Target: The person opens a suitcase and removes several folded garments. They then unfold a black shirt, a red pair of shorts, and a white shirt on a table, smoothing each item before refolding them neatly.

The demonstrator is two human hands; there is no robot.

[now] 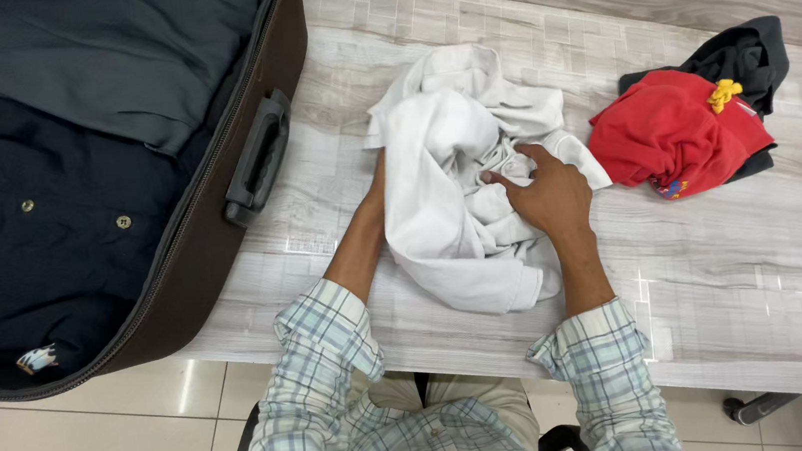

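Grip of the right hand [550, 193]: fingers spread and curled, pinching into the folds at the middle of a crumpled white garment [461, 178]. On the garment's left side, the left hand [378, 180] is tucked under or behind the white cloth, so only the wrist and forearm show and its grip cannot be told. Both forearms come out of rolled sleeves of a pale blue and white checked shirt [341, 404], worn by the seated person whose camera looks down from above.

That white garment lies bunched in a loose heap near the middle of a pale wood-grain table [728, 269], close to the table's near edge. To its right, just beside it but apart, sits a rumpled red garment [667, 135] bearing a small yellow knot, resting on top of a dark grey garment [754, 54]. At the left, an open brown suitcase [210, 227] lies partly on the table, its dark handle [257, 156] facing the white heap. Inside it is a dark navy shirt with small metal buttons [27, 208], with grey cloth above it
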